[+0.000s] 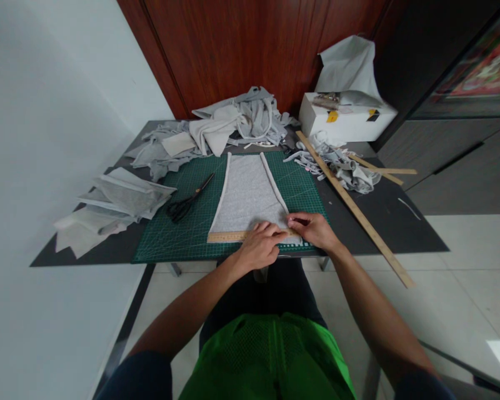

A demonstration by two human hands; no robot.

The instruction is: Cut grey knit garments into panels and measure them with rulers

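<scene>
A grey fabric piece (pixel 250 191) with pale rolled side edges lies flat on the green cutting mat (pixel 170 239). Across its near end rests a short wooden ruler (pixel 227 236). My left hand (pixel 261 244) lies over the ruler with its fingers stretched out, pressing on it. At the ruler's right end, my right hand (pixel 310 229) has thumb and fingertips closed together by the fabric's right corner; what is between them is too small to make out. Black-handled scissors (pixel 187 204) lie on the mat to the left.
Grey fabric scraps (pixel 250 119) are heaped at the back, and mesh pieces (pixel 125 194) lie at the left. A long wooden ruler (pixel 354 208) overhangs the near edge at the right. Behind it stand a white box (pixel 345 123) and more scraps (pixel 354 172).
</scene>
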